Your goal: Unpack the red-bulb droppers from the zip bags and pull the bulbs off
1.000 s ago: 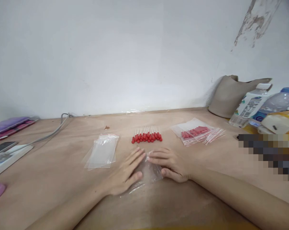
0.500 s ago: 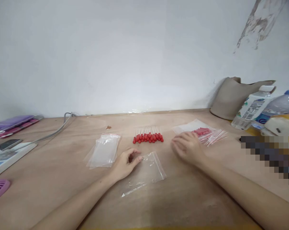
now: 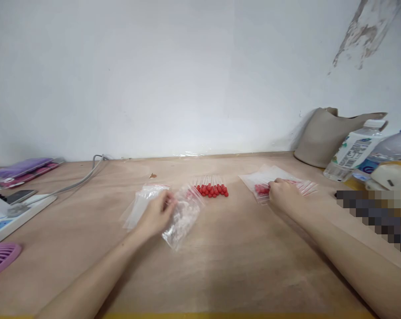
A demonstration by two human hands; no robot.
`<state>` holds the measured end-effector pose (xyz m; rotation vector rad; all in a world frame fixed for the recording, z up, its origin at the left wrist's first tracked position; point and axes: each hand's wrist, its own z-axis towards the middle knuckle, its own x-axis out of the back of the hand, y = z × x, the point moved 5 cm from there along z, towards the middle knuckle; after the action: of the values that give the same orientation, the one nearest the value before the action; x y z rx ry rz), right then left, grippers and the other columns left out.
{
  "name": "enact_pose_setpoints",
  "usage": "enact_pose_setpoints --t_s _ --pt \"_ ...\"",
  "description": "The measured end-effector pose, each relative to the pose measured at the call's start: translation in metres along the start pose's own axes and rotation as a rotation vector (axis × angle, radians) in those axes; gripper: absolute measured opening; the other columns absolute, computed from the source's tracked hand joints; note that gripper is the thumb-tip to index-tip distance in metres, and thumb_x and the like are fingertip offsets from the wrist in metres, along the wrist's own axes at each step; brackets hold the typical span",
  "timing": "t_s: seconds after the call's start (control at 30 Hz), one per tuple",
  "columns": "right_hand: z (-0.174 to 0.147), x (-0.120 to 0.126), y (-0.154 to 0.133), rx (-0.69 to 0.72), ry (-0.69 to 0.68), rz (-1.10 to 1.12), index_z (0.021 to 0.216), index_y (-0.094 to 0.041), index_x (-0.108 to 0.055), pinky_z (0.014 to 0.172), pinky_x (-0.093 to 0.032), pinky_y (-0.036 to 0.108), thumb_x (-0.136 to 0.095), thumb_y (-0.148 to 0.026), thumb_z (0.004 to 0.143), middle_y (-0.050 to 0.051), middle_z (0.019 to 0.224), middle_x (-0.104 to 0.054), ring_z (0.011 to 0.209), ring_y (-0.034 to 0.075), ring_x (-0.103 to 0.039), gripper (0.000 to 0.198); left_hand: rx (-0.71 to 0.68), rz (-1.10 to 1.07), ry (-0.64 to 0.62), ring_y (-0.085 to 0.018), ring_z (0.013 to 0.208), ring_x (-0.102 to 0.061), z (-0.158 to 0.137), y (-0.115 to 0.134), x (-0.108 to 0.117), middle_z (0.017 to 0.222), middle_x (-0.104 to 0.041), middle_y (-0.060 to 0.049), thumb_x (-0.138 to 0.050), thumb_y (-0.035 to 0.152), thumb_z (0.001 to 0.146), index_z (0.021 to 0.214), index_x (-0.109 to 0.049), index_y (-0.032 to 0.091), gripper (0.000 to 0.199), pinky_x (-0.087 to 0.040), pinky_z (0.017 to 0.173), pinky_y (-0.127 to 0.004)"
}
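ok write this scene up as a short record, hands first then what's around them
left hand: holds a clear bag, crumpled
right hand: on the bags with red contents; grip unclear
middle: loose red-tipped sticks in a cluster, heads toward the person
left of middle: flat bags, partly hidden by the left hand
far left: power strip with a grey cable
far right: grey container, bottle in front

Two bottles [image 3: 349, 150] far right; one power strip [image 3: 28, 216], one phone [image 3: 22, 196] left; one crumpled plastic bag [image 3: 186, 217], over ten red-headed sticks [image 3: 214, 190] centre.
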<state>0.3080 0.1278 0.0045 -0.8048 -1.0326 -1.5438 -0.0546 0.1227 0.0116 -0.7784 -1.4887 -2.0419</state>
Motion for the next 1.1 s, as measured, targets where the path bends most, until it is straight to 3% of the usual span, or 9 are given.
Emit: enact_pose_setpoints --t_s 0.1,0.2,0.43,0.6,0.7,0.8,0.9,1.0,1.1 --pt "-0.002 0.005 0.000 -0.040 0.052 -0.020 0.075 -0.012 -0.062 0.061 -0.034 0.032 -0.038 -0.012 0.078 0.014 0.082 -0.061 0.074 0.023 -0.058 0.024 0.125 0.087 0.241 -0.012 0.055 -0.057 0.017 -0.040 0.041 0.075 -0.054 0.002 -0.040 0.035 0.082 0.103 -0.034 0.022 0.026 -0.044 0.048 -0.023" --pt "-0.002 0.004 0.003 -0.096 0.119 -0.016 0.077 -0.012 -0.059 0.064 -0.033 0.033 -0.037 -0.015 0.081 0.013 0.083 -0.060 0.076 0.023 -0.057 0.023 0.242 0.293 0.301 -0.016 0.058 -0.059 0.024 -0.072 0.065 0.074 -0.053 0.000 -0.041 0.030 0.081 0.102 -0.031 0.021 0.025 -0.045 0.051 -0.026" --pt "-0.003 0.025 0.015 -0.188 0.442 0.200 0.082 -0.013 -0.054 0.072 -0.035 0.035 -0.037 -0.022 0.084 0.012 0.086 -0.059 0.083 0.024 -0.053 0.019 0.285 0.550 0.245 -0.028 0.079 -0.057 0.021 -0.082 0.060 0.078 -0.054 -0.007 -0.047 0.018 0.072 0.092 -0.040 0.017 0.021 -0.041 0.065 -0.034" --pt "-0.027 0.072 -0.044 0.222 0.585 0.555 0.081 -0.020 -0.053 0.080 -0.037 0.037 -0.039 -0.023 0.084 0.009 0.083 -0.058 0.089 0.022 -0.052 0.014 0.142 0.895 0.452 -0.036 0.100 -0.047 0.015 -0.047 0.063 0.113 -0.045 -0.020 -0.046 0.023 0.076 0.100 -0.046 0.012 0.026 -0.037 0.080 -0.045" --pt "-0.049 0.081 -0.102 0.571 0.530 0.678 0.083 -0.019 -0.053 0.078 -0.038 0.036 -0.039 -0.015 0.084 0.008 0.085 -0.058 0.083 0.019 -0.050 0.015 -0.041 0.838 0.565 -0.034 0.107 -0.042 0.007 -0.015 0.060 0.116 -0.044 -0.016 -0.044 0.029 0.079 0.106 -0.044 0.013 0.031 -0.033 0.088 -0.045" --pt "-0.064 0.073 -0.150 0.871 0.407 0.646 0.078 -0.017 -0.054 0.074 -0.039 0.034 -0.033 -0.009 0.085 0.008 0.081 -0.057 0.078 0.018 -0.047 0.024 -0.197 0.613 0.525 -0.027 0.100 -0.048 -0.001 0.009 0.047 0.105 -0.050 -0.011 -0.044 0.033 0.080 0.109 -0.041 0.015 0.034 -0.037 0.089 -0.039" --pt "-0.067 0.070 -0.170 0.973 0.296 0.658 0.076 -0.017 -0.054 0.075 -0.039 0.034 -0.033 -0.011 0.086 0.007 0.079 -0.056 0.077 0.017 -0.047 0.024 -0.303 0.427 0.369 -0.023 0.101 -0.050 -0.012 0.019 0.026 0.105 -0.052 -0.008 -0.045 0.034 0.082 0.108 -0.041 0.018 0.030 -0.039 0.089 -0.036" --pt "-0.058 0.074 -0.163 0.866 0.187 0.824 0.082 -0.018 -0.056 0.078 -0.040 0.033 -0.045 -0.024 0.085 0.006 0.087 -0.058 0.085 0.017 -0.049 0.013 -0.371 0.312 0.174 -0.022 0.107 -0.047 -0.025 0.024 0.003 0.112 -0.049 -0.008 -0.045 0.033 0.083 0.113 -0.038 0.020 0.033 -0.039 0.092 -0.036" --pt "-0.044 0.067 -0.137 0.556 0.169 0.933 0.078 -0.018 -0.056 0.073 -0.041 0.030 -0.045 -0.027 0.086 0.004 0.080 -0.059 0.078 0.015 -0.052 0.017 -0.394 0.229 0.028 -0.021 0.110 -0.046 -0.035 0.034 -0.014 0.118 -0.048 -0.008 -0.045 0.032 0.085 0.122 -0.032 0.021 0.041 -0.039 0.094 -0.035"
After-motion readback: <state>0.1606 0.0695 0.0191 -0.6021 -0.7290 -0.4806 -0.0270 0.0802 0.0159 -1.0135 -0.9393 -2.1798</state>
